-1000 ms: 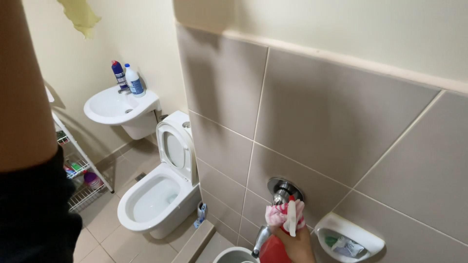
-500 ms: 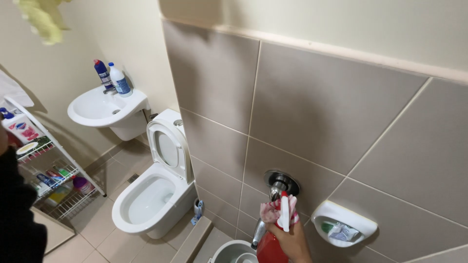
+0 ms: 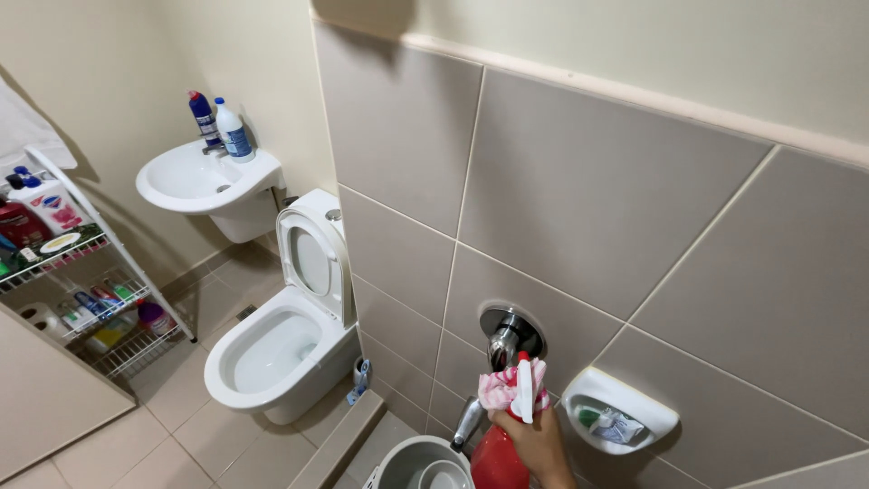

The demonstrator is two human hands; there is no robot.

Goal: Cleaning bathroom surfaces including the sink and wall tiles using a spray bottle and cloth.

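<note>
At the bottom edge, my right hand [image 3: 541, 445] grips a red spray bottle [image 3: 493, 464] by its neck, together with a pink-and-white checked cloth [image 3: 500, 388] bunched around the white trigger. The cloth and bottle top sit just below a round chrome wall valve [image 3: 509, 331] on the grey tiled wall. A chrome spout [image 3: 468, 422] slants down to the left of the bottle. My left hand is out of the picture.
A white wall soap dish [image 3: 625, 409] hangs right of the hand. A grey bucket [image 3: 409, 460] stands below the spout. A white toilet [image 3: 272, 358] with raised lid, a wall sink [image 3: 195, 181] with two bottles [image 3: 226, 127] and a white wire rack [image 3: 72, 272] of containers lie left.
The view has swung right and down. A dark-sleeved arm and a yellow cloth at the upper left have left the picture. My right hand stays at the valve with bottle and cloth.
</note>
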